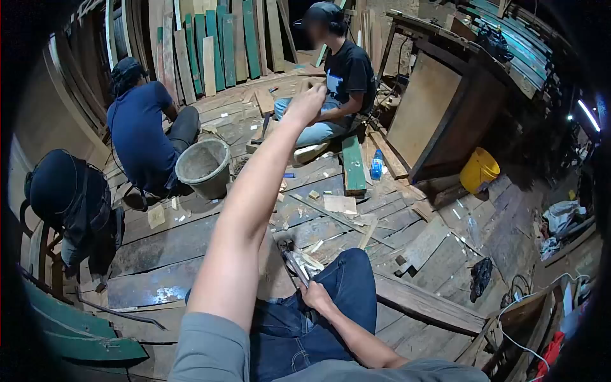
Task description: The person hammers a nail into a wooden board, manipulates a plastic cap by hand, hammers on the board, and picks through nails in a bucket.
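My left hand (307,106) is stretched far forward at the end of a straight arm, in front of the person seated across from me. Its fingers look curled together, and whatever they hold, if anything, is too small to make out. Low by my lap, my right hand (314,297) is wrapped round the near end of a long grey metal tool (295,263). The tool points away from me, its dark far end close to the floorboards; its exact kind is unclear. Pale wood scraps (313,260) lie beside it.
A grey bucket (216,188) stands left of my arm, near a person in blue (141,130). Another person (349,76) sits ahead. A green board (353,167), blue bottle (377,164), yellow bucket (478,170) and wooden beam (426,304) lie or stand rightward.
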Motion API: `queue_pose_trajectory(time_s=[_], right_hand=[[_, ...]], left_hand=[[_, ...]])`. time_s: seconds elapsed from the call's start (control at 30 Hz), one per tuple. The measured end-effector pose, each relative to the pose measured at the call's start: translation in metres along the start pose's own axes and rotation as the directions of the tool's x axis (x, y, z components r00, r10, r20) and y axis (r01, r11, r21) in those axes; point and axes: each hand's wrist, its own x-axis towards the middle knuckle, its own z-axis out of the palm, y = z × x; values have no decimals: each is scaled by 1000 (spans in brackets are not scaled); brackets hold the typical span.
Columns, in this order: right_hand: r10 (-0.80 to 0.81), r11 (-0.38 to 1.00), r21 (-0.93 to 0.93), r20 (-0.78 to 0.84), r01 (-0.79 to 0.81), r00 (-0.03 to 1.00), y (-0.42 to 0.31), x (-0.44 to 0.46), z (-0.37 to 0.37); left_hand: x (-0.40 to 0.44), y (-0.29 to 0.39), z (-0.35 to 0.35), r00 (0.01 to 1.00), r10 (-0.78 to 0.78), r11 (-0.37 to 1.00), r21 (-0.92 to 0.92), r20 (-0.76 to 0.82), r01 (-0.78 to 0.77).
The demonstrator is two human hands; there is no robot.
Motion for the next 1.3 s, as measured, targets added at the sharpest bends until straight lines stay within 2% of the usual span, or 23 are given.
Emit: queue_pose_trajectory(time_s=[0.03, 0.1, 0.13, 0.17, 0.2, 0.23, 0.27, 0.3, 0.33, 0.37, 0.4, 0.47, 0.53, 0.6, 0.63, 0.83, 0.87, 1.0, 1.1, 1.13, 1.3], right_hand=[[-1, 1000, 10, 5, 1, 1000, 2, 0, 2], [-4, 1000, 14, 4, 4, 1000, 0, 0, 1], [-9, 1000, 19, 11, 8, 1000, 1, -1, 3], [-17, 1000, 23, 12, 17, 1000, 1, 0, 2], [-22, 999, 29, -17, 23, 1000, 2, -2, 2], [-31, 999, 31, -12, 31, 999, 0, 1, 1], [-32, 999, 34, 1, 32, 999, 2, -2, 1], [-35, 999, 37, 12, 35, 999, 3, -2, 1], [-7, 998, 55, 23, 6, 1000, 1, -2, 0], [-24, 998, 54, 6, 24, 1000, -1, -7, -3], [-5, 998, 65, -5, 6, 1000, 0, -4, -1], [35, 997, 65, -5, -35, 999, 1, -2, 4], [11, 999, 51, 1, -12, 1000, 0, -4, 0], [0, 999, 42, -24, 1, 1000, 4, 0, 5], [-4, 1000, 23, -14, 4, 1000, 0, -3, 1], [48, 999, -8, 12, -48, 999, -11, -9, -7], [10, 999, -48, -14, -11, 1000, -9, -7, -5], [-33, 990, -141, -31, 28, 999, -13, -7, -5], [-1, 984, -180, -1, 1, 1000, -3, 1, 2], [-59, 974, -222, -58, 45, 997, 0, 1, 5], [-5, 971, -239, -32, -3, 999, 4, 7, 11]], left_hand=[[-13, -21, 23, 993, 50, 993, 116, -108, -37], [-59, -39, 24, 998, -61, 994, 85, -13, 62], [-89, -56, 40, 991, -132, 991, -1, -22, 132], [-122, -61, 42, 960, -278, 961, 28, 45, 277], [-160, -70, 44, 938, -334, 941, -28, 90, 337], [-204, -65, 50, 916, -397, 917, -43, -54, 395], [-243, -61, 49, 833, -550, 828, -91, 52, 553], [-286, -52, 47, 835, -550, 835, 1, -11, 550], [-328, -52, 53, 795, -600, 800, 68, 85, 597], [-379, -57, 78, 806, -587, 804, 60, -78, 591], [-416, -51, 73, 727, -676, 731, -17, 119, 683], [-468, -27, 73, 658, -740, 660, -39, 141, 750], [-505, -3, 77, 575, -789, 579, -52, 215, 814], [-504, 21, 71, 513, -814, 505, -102, 273, 857], [-508, 28, 72, 638, -739, 629, -118, 214, 768], [-498, 50, 75, 588, -697, 587, -145, 411, 797], [-493, 49, 75, 561, -669, 594, -103, 487, 798], [-480, 51, 69, 554, -662, 589, -106, 505, 801], [-479, 48, 65, 556, -641, 601, -104, 529, 792], [-478, 48, 63, 528, -655, 577, -93, 541, 811], [-478, 39, 69, 519, -638, 588, -76, 569, 805]])
